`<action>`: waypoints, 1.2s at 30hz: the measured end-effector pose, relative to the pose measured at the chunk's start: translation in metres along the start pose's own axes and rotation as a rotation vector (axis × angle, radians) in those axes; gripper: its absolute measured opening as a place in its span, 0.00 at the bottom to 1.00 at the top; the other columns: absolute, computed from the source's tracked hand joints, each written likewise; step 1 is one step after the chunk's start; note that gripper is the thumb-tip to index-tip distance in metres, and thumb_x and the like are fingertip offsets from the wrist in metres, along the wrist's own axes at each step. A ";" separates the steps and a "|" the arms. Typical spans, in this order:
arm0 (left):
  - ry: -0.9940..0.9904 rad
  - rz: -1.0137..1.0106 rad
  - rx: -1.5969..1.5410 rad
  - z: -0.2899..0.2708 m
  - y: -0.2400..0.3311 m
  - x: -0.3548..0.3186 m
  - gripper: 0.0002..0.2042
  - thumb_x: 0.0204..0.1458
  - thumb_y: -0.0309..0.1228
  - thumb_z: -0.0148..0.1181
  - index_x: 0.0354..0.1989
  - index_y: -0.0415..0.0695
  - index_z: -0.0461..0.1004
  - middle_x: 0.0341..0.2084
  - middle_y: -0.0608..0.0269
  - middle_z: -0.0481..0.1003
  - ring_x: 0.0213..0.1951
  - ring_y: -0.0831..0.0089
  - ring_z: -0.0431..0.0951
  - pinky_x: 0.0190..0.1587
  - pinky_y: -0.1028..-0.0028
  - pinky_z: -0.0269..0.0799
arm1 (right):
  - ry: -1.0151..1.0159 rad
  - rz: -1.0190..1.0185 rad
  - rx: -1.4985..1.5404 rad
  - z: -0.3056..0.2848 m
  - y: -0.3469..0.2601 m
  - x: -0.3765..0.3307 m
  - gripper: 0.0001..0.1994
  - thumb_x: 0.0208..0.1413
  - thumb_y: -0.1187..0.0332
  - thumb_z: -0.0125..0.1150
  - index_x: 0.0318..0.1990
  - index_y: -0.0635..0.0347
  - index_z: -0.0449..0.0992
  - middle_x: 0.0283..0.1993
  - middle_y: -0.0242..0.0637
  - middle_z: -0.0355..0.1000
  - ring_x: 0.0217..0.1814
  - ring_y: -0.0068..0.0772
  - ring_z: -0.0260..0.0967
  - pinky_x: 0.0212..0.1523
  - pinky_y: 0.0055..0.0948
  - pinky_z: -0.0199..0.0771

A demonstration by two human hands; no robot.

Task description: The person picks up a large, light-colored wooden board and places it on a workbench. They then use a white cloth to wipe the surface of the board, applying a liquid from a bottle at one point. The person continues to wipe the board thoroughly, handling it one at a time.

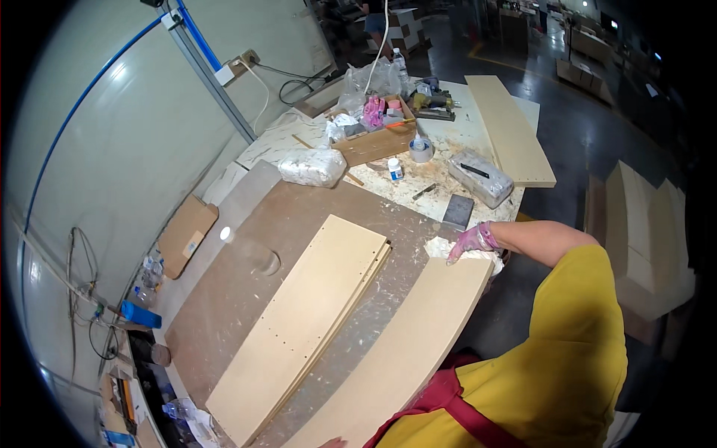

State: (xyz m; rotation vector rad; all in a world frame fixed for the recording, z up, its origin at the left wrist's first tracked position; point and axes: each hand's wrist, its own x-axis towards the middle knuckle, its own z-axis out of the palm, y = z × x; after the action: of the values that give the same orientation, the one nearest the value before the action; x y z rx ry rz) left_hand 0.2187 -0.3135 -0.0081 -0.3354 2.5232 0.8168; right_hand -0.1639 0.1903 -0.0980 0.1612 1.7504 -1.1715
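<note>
honestly, looks mid-wipe: right hand (472, 240) in a pink glove presses a crumpled white rag (457, 252) onto the far end of the long pale wooden board (407, 347) along the desk's (239, 291) near edge. left hand's state i can't tell; two stacked pale wooden panels (310, 321) wait beside.

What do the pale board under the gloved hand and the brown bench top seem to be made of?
The pale board looks like raw fibreboard or similar: matte, even beige, no visible grain. The bench top looks like brown hardboard, dull and dusty. The right hand presses a white rag on the board's end.
</note>
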 end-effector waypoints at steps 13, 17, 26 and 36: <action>0.406 -0.721 0.153 -0.023 -0.325 0.020 0.36 0.58 0.57 0.46 0.50 0.27 0.70 0.44 0.34 0.75 0.46 0.42 0.75 0.51 0.55 0.68 | 0.030 -0.029 -0.171 0.002 -0.010 0.004 0.20 0.50 0.60 0.69 0.47 0.63 0.79 0.43 0.37 0.78 0.42 0.28 0.76 0.46 0.31 0.75; 0.721 -0.667 -0.452 -0.036 -0.310 0.001 0.35 0.60 0.57 0.44 0.53 0.30 0.70 0.46 0.43 0.76 0.45 0.53 0.76 0.49 0.60 0.70 | 0.064 -0.269 -0.070 -0.001 -0.033 0.003 0.19 0.51 0.62 0.69 0.50 0.61 0.77 0.44 0.34 0.78 0.44 0.22 0.74 0.45 0.27 0.75; 1.436 -0.306 -1.310 -0.068 -0.306 0.018 0.40 0.58 0.64 0.40 0.64 0.37 0.60 0.60 0.57 0.66 0.58 0.63 0.68 0.59 0.69 0.64 | 0.302 -0.773 -0.101 0.022 -0.073 0.030 0.20 0.49 0.68 0.72 0.49 0.60 0.74 0.40 0.25 0.75 0.41 0.15 0.68 0.43 0.22 0.72; 1.598 0.006 -1.530 -0.051 -0.257 0.021 0.34 0.58 0.59 0.49 0.51 0.34 0.69 0.49 0.56 0.73 0.46 0.69 0.73 0.51 0.76 0.69 | 0.416 -0.892 0.119 0.014 -0.097 -0.070 0.18 0.56 0.67 0.64 0.52 0.63 0.73 0.45 0.31 0.76 0.44 0.20 0.71 0.46 0.23 0.74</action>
State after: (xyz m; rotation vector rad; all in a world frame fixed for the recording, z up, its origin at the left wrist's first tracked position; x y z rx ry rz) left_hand 0.2757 -0.5501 -0.1084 -2.0414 1.9875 3.2770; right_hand -0.1744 0.1556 0.0165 -0.3766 2.1958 -1.9846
